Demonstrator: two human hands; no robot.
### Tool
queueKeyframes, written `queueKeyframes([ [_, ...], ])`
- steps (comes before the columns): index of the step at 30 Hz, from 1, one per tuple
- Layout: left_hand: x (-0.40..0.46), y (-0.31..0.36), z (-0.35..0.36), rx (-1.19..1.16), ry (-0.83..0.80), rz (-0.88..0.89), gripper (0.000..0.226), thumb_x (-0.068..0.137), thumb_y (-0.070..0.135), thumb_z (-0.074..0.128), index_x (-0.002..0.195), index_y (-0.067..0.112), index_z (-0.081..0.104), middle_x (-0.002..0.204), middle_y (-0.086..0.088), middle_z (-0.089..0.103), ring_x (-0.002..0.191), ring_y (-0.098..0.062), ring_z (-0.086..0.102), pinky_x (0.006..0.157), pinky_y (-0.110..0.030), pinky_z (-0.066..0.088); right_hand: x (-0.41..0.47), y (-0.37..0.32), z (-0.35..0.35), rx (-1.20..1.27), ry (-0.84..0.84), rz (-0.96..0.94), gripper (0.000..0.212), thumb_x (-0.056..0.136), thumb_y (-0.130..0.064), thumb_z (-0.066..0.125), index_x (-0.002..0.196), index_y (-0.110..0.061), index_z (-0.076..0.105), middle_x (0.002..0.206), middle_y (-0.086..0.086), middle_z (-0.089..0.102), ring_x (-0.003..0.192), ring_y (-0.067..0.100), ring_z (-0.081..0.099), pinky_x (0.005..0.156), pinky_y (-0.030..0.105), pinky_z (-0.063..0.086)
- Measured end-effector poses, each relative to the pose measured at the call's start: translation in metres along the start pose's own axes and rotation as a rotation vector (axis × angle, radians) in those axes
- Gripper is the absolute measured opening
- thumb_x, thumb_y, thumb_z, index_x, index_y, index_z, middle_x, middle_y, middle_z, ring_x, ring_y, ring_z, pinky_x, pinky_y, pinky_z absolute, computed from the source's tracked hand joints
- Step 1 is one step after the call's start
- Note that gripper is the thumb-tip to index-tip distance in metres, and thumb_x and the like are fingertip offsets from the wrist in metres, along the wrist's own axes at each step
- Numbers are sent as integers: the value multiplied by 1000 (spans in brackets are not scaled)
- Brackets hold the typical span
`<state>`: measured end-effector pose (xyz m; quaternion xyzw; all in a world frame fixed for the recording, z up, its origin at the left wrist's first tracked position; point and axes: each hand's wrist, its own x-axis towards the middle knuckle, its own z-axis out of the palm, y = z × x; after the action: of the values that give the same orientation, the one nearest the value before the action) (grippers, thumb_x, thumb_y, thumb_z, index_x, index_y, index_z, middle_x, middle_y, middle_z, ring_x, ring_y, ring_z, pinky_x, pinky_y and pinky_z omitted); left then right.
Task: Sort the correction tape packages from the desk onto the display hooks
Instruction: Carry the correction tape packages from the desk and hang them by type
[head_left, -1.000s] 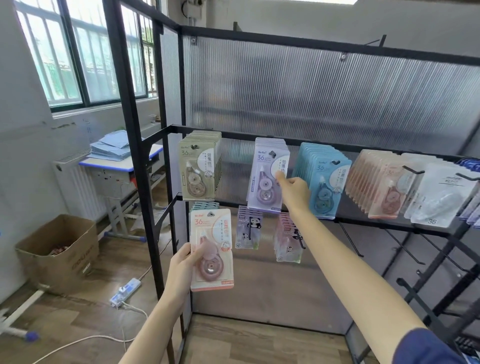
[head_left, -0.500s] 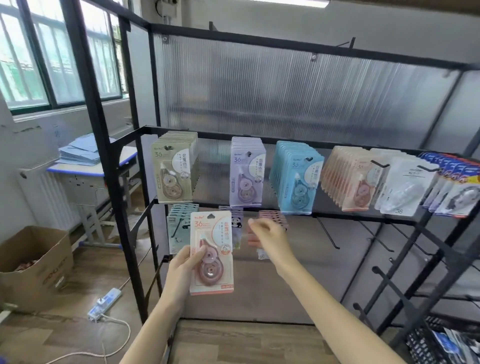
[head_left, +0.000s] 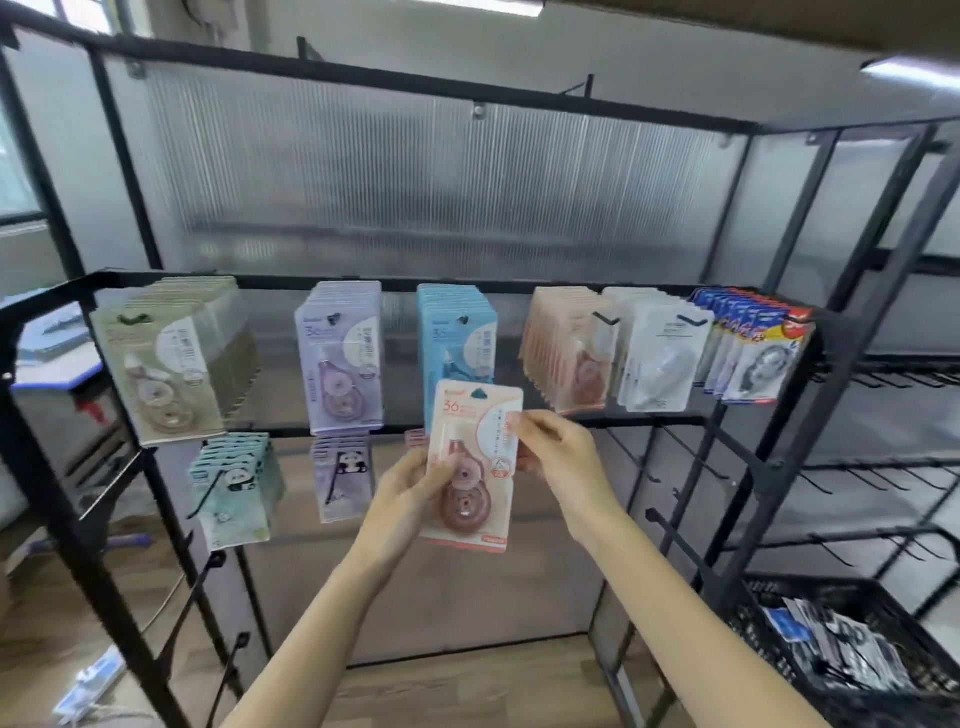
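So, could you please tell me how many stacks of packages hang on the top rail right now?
6, left to right: green stack, purple stack, blue stack, pink stack, white stack, dark blue stack. The held package partly covers the blue one.

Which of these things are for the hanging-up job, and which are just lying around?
For the job:
pink package, held by the left hand and right hand
matching pink stack on its hook
display rack

Just lying about:
black crate of packets, bottom right
power strip on the floor
desk, far left
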<state>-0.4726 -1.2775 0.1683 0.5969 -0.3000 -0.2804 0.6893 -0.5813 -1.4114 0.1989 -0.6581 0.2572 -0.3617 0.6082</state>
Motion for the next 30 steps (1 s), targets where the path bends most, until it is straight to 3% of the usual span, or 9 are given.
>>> queueKeyframes([
  [2,15,12,13,73,25,63,15,89,29,68,94,15,63,87,-5,71,86,-24,65,78,-37,51,10,-8,-27,0,51,-43,10,92,-17,63,88,-13,71,95,12,74,91,29,68,81,42,54],
  [5,41,34,26,248,165,269,3,97,18,59,99,16,60,96,-5,71,91,-20,66,90,-39,51,25,-20,-66,1,83,-66,8,92,-19,62,90,-17,69,98,9,73,93,26,68,84,40,54],
  [9,65,66,43,599,358,474,30,100,21,53,127,8,56,122,-5,62,112,-17,56,99,-30,42,51,-28,-108,-14,95,-81,10,94,-20,60,90,-17,68,96,7,72,88,21,67,82,41,54],
  [12,81,75,57,793,383,499,40,100,20,52,136,4,50,135,-11,54,127,-26,48,107,-36,35,73,-31,-128,-69,116,-87,11,94,-22,59,88,-18,68,92,4,72,86,20,66,81,37,53],
  [17,91,70,65,972,411,514,38,99,15,53,134,1,51,134,-16,53,127,-30,48,104,-34,34,98,-35,-147,-83,129,-101,15,95,-20,58,94,-10,69,94,5,72,85,18,66,74,28,54],
  [19,90,67,64,1027,425,516,38,98,13,52,135,2,50,136,-14,51,128,-29,47,102,-35,36,103,-37,-149,-100,112,-97,19,95,-20,59,101,-6,70,98,8,72,90,21,68,78,32,56],
  [24,86,60,65,1143,437,546,43,97,6,51,139,-1,46,140,-16,48,131,-32,45,103,-39,37,113,-42,-145,-180,99,-92,16,93,-21,61,79,-21,68,90,4,72,89,22,66,85,40,53],
  [27,85,58,68,1157,458,553,45,97,6,50,141,-1,44,142,-16,47,133,-31,44,106,-35,34,124,-39,-142,-271,124,-105,17,92,-23,61,86,-11,72,87,8,72,88,28,68,82,43,55],
  [30,85,58,70,1157,466,551,45,97,6,50,141,-2,44,142,-17,47,132,-32,44,105,-36,35,135,-35,-136,-367,178,-123,17,91,-24,61,90,-10,71,87,3,71,85,25,67,74,36,54],
])
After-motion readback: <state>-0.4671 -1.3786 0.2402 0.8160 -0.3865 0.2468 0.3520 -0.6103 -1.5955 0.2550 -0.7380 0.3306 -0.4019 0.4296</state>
